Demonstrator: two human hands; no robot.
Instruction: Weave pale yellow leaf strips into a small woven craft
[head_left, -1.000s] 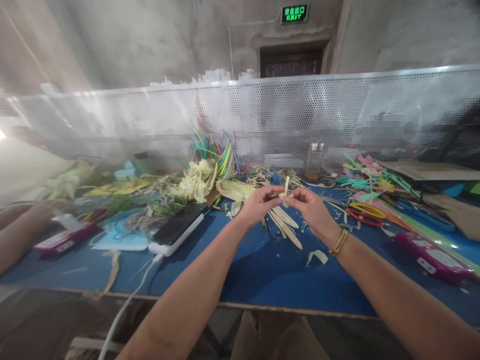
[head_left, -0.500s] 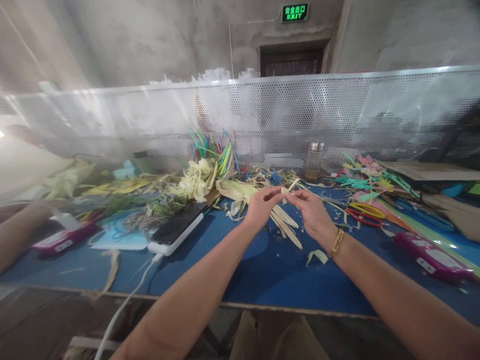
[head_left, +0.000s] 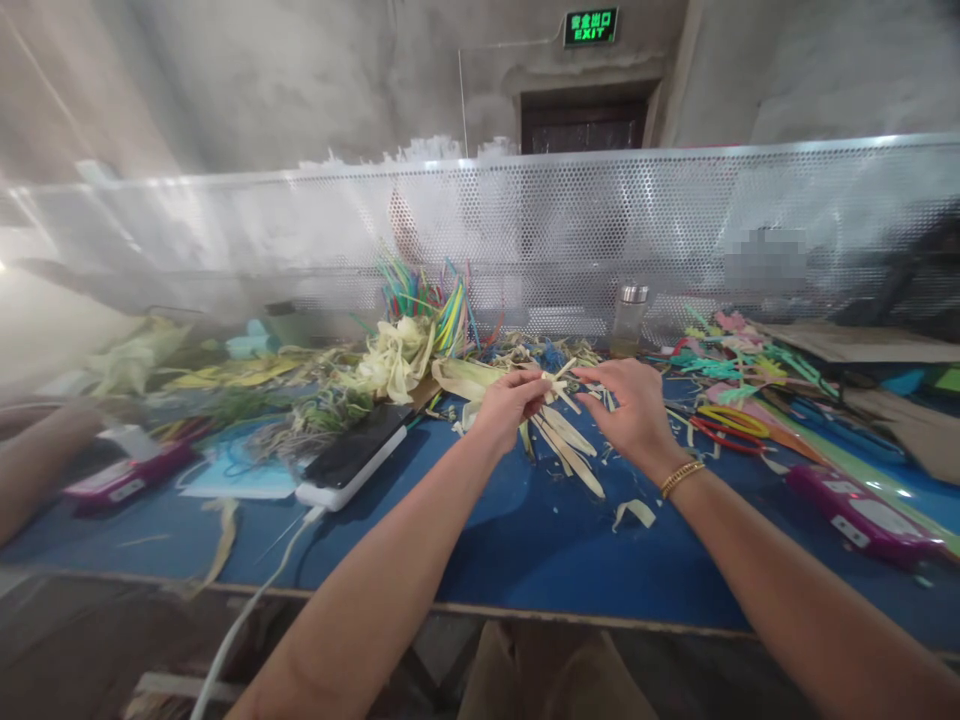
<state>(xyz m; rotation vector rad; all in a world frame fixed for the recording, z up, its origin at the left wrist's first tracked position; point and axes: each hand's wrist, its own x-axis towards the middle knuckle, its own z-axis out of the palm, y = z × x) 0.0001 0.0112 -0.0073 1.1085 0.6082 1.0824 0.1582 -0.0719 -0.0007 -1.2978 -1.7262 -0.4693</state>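
Note:
My left hand [head_left: 507, 402] is closed in a pinch on a small folded piece of pale leaf strip [head_left: 556, 381], held a little above the blue table [head_left: 525, 540]. My right hand [head_left: 634, 408], with a gold bracelet at the wrist, hovers just right of the strip, palm down, fingers stretched toward it and apart. Below the hands lie several loose pale strips [head_left: 570, 450] on the table.
A white and black power strip [head_left: 352, 455] with its cable lies left of my arms. Heaps of pale leaves [head_left: 394, 362], coloured strips [head_left: 424, 300], a glass jar [head_left: 628, 322], red scissors [head_left: 724, 428] and pink tools [head_left: 862, 510] crowd the table. Another person's arm [head_left: 30, 460] rests at far left. A perforated metal screen [head_left: 675, 230] backs the table.
My right hand has let go of the folded strip and spread its fingers; the left hand keeps the pinch and has lifted slightly away from me.

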